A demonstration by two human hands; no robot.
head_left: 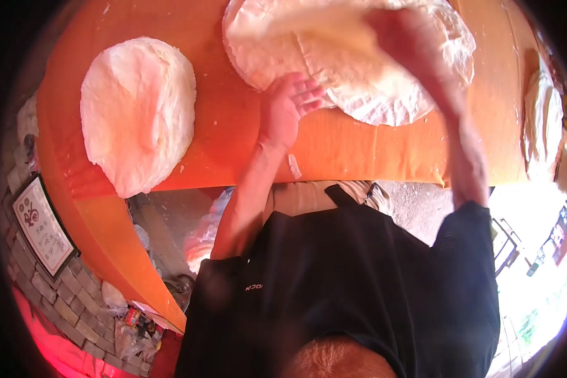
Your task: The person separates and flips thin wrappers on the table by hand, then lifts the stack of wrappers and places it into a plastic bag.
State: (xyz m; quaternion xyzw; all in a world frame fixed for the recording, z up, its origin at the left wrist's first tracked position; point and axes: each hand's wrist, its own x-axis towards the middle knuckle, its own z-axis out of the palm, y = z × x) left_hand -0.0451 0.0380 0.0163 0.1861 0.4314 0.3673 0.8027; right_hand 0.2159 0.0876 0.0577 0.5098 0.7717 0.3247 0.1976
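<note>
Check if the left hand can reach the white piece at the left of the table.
Likely yes: the left hand looks open and empty, and just orange tabletop seems to lie between it and the white piece, with nothing blocking.

My shirt [353,277] is black with small white lettering [254,287], my trousers [299,198] beige. The table [223,142] before me is bright orange; the large flat sheet [346,66] and the smaller flat round [138,113] are creamy white, tinged pink.
</note>
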